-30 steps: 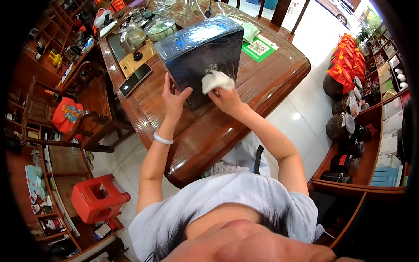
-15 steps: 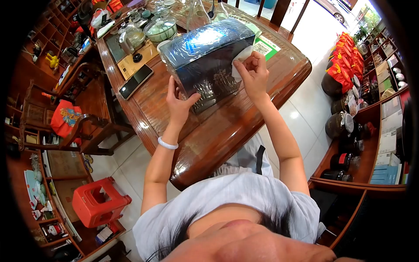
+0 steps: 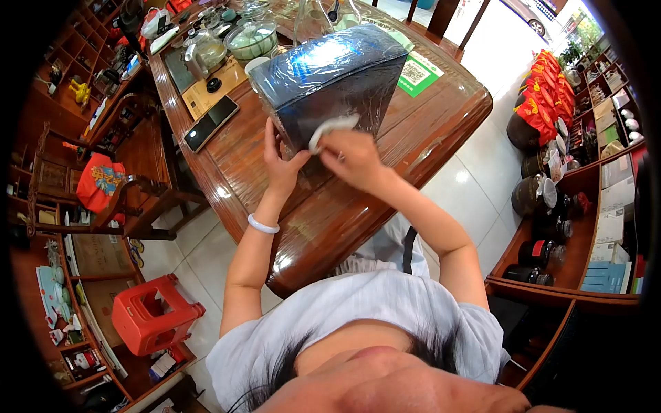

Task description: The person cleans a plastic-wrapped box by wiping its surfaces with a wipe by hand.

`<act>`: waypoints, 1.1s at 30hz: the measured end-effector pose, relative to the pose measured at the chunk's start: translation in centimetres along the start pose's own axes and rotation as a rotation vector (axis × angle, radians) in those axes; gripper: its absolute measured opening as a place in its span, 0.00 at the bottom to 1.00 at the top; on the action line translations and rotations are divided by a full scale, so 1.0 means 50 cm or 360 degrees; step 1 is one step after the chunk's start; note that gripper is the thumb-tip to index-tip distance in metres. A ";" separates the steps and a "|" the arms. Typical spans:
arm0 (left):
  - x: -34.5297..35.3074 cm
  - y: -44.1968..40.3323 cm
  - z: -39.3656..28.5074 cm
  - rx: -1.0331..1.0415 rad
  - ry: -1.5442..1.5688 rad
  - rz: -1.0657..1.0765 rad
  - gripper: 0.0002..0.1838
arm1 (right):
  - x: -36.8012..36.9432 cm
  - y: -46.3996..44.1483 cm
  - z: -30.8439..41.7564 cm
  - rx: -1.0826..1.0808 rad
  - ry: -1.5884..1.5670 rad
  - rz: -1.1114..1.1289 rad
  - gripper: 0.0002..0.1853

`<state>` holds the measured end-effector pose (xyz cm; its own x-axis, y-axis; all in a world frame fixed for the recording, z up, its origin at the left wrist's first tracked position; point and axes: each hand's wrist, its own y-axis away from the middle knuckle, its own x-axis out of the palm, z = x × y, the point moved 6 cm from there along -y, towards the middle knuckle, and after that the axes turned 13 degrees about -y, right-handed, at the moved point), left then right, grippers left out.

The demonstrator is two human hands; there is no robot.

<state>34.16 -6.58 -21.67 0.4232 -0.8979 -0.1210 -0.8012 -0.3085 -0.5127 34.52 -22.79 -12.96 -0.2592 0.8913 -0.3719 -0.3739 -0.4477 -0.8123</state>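
The film-wrapped box (image 3: 334, 72) was over the bench (image 3: 310, 234), the white cloth (image 3: 334, 126) against its near face; how much had been wiped, and how much remained, could not be told. The right hand (image 3: 354, 160) pinched the cloth; the left hand (image 3: 281, 168), partly open, gripped the box's lower corner.

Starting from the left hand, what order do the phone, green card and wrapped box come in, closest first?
1. Wrapped box: against the left hand.
2. Phone: on the table, left side.
3. Green card: right, past the box.
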 end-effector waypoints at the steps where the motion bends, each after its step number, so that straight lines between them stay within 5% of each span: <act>1: 0.000 0.001 0.009 -0.0030 0.0057 0.0000 0.52 | 0.030 0.032 -0.008 0.0068 -0.0030 0.0151 0.10; 5: -0.002 0.005 -0.008 -0.0012 0.0101 0.0057 0.53 | 0.055 0.113 -0.056 0.0345 -0.0105 0.0238 0.07; 7: -0.002 0.006 -0.009 -0.0049 0.0070 0.0063 0.55 | 0.008 0.125 -0.080 0.0639 -0.0195 -0.0180 0.06; 13: -0.002 0.003 -0.006 0.0069 -0.0038 0.0040 0.55 | -0.163 0.012 -0.064 0.0594 -0.0378 -0.0980 0.06; 15: -0.002 0.003 -0.006 0.0059 -0.0020 0.0043 0.55 | -0.198 -0.037 -0.034 0.0242 -0.0177 -0.1071 0.06; 19: -0.001 -0.002 -0.024 0.0086 0.0073 0.0053 0.55 | -0.125 -0.080 0.006 0.0226 -0.0088 -0.0781 0.06; 21: 0.003 -0.003 -0.027 0.0078 0.0129 0.0069 0.54 | -0.057 -0.086 0.047 -0.0210 0.0098 -0.0524 0.11; 23: -0.001 0.001 -0.013 -0.0028 0.0057 0.0056 0.49 | 0.008 -0.082 0.074 -0.0300 0.0009 -0.0332 0.11; 25: -0.001 0.003 0.011 -0.0214 0.0148 0.0107 0.47 | 0.031 -0.082 0.085 -0.0341 0.0045 -0.0327 0.12; 33: -0.009 0.001 -0.004 -0.0025 0.0160 0.0100 0.50 | -0.113 -0.112 0.033 -0.0445 0.0224 -0.0736 0.10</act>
<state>33.85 -6.27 -21.48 0.3279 -0.9424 -0.0665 -0.8316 -0.2546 -0.4936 36.63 -25.41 -5.56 0.0044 0.9999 0.0109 -0.1649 0.0115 -0.9862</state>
